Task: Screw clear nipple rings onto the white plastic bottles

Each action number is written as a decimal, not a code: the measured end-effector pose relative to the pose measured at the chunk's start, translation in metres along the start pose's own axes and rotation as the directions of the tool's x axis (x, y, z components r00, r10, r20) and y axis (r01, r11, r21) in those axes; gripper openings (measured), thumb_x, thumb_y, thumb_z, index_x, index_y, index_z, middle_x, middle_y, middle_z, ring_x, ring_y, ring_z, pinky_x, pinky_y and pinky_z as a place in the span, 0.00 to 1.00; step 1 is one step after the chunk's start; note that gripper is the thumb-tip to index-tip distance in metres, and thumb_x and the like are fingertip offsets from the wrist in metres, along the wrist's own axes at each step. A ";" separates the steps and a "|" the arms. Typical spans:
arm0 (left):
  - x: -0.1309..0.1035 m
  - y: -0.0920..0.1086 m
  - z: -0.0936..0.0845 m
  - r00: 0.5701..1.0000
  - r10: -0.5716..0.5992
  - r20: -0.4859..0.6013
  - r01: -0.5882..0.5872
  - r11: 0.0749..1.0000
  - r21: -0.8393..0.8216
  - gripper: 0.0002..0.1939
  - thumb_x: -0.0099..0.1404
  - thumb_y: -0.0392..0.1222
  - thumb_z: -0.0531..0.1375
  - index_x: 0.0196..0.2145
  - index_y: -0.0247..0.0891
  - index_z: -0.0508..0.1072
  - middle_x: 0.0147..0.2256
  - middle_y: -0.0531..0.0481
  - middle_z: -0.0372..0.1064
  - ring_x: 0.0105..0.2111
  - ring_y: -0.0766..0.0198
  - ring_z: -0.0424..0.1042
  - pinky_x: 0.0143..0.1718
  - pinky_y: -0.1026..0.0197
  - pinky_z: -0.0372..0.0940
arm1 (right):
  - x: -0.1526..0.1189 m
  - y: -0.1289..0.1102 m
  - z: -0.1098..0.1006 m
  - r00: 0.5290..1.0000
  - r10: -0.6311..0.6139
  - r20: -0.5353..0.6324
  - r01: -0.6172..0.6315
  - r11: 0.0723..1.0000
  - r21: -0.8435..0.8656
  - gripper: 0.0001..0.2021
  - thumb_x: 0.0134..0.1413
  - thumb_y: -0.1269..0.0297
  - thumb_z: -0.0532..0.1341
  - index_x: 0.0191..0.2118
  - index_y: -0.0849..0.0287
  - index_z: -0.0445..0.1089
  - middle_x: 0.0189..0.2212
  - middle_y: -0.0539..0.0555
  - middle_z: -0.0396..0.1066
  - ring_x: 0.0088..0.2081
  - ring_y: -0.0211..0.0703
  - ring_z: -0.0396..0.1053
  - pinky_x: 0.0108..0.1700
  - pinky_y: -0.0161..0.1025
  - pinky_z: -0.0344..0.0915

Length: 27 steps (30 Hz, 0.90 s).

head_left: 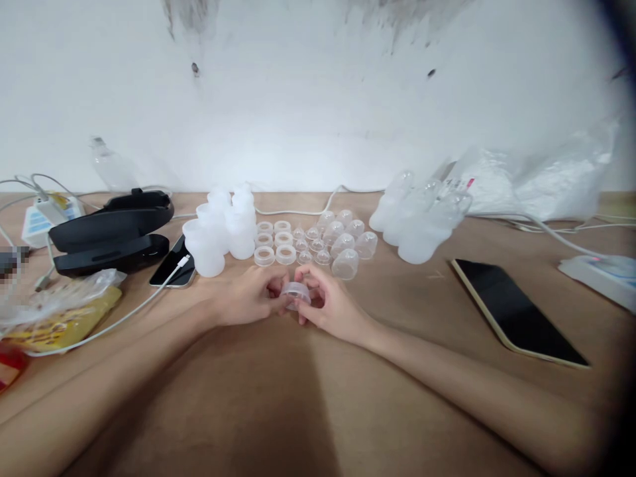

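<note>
A translucent screw ring is pinched between the fingertips of both hands, low over the wooden table. My left hand closes on its left side, and my right hand grips the opposite side. The fingers hide part of it, so I cannot tell whether another piece sits inside. Just beyond my hands, several similar rings lie in two columns. Beside them come small clear nipples, then larger clear dome caps. White bottle bodies stand behind my left hand.
Bottles with clear domed tops stand at the back right, before a plastic bag. A phone lies at right near a power strip. Leftward are a black case, another phone, a cable and a yellow packet.
</note>
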State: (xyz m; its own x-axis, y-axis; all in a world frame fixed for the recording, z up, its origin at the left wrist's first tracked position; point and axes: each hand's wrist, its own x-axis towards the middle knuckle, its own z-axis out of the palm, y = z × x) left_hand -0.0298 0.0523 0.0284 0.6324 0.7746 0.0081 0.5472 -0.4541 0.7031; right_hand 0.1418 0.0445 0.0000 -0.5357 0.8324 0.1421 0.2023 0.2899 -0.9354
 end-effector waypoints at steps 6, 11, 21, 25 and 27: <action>0.000 -0.001 -0.001 0.997 -0.078 0.004 0.078 0.997 -0.021 0.10 0.63 0.45 0.49 0.32 0.36 0.63 0.22 0.54 0.68 0.22 0.71 0.64 0.22 0.70 0.54 | 0.000 -0.002 0.000 0.999 0.037 0.008 -0.037 0.999 0.033 0.08 0.52 0.63 0.53 0.36 0.57 0.52 0.27 0.48 0.69 0.19 0.27 0.64 0.18 0.23 0.58; -0.002 -0.001 -0.009 0.998 -0.012 0.062 0.016 0.997 -0.071 0.10 0.63 0.45 0.49 0.36 0.36 0.63 0.29 0.51 0.71 0.28 0.68 0.67 0.25 0.69 0.57 | -0.001 -0.001 0.000 1.000 -0.013 -0.021 0.013 0.999 0.035 0.11 0.51 0.62 0.55 0.39 0.57 0.53 0.28 0.48 0.67 0.23 0.29 0.67 0.19 0.23 0.58; -0.003 0.004 -0.011 0.994 -0.017 0.105 0.022 0.999 -0.049 0.07 0.59 0.42 0.53 0.34 0.36 0.64 0.25 0.54 0.70 0.24 0.70 0.65 0.24 0.69 0.56 | -0.002 0.000 0.000 1.000 -0.019 0.011 0.020 0.999 -0.044 0.11 0.48 0.69 0.55 0.38 0.57 0.54 0.27 0.48 0.67 0.23 0.31 0.67 0.23 0.27 0.61; -0.002 0.009 -0.007 0.996 -0.072 0.052 0.071 0.997 0.018 0.07 0.58 0.42 0.54 0.33 0.36 0.66 0.22 0.55 0.69 0.20 0.71 0.62 0.21 0.70 0.53 | -0.003 -0.001 0.001 1.000 -0.022 -0.012 0.022 0.999 -0.040 0.08 0.48 0.71 0.54 0.36 0.57 0.54 0.25 0.47 0.68 0.20 0.28 0.65 0.22 0.26 0.60; -0.001 0.009 -0.003 0.993 -0.113 0.034 0.114 0.993 -0.019 0.07 0.58 0.43 0.53 0.32 0.36 0.65 0.21 0.55 0.68 0.20 0.71 0.62 0.20 0.70 0.54 | -0.002 -0.001 0.001 1.000 -0.003 -0.024 0.003 1.000 -0.018 0.07 0.49 0.70 0.54 0.35 0.57 0.54 0.25 0.47 0.68 0.19 0.27 0.63 0.20 0.25 0.59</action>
State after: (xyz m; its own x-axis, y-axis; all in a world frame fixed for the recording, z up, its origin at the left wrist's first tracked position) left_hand -0.0273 0.0487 0.0373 0.5848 0.8055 -0.0957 0.6052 -0.3546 0.7127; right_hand 0.1415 0.0423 0.0002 -0.5167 0.8424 0.1530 0.2155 0.3009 -0.9290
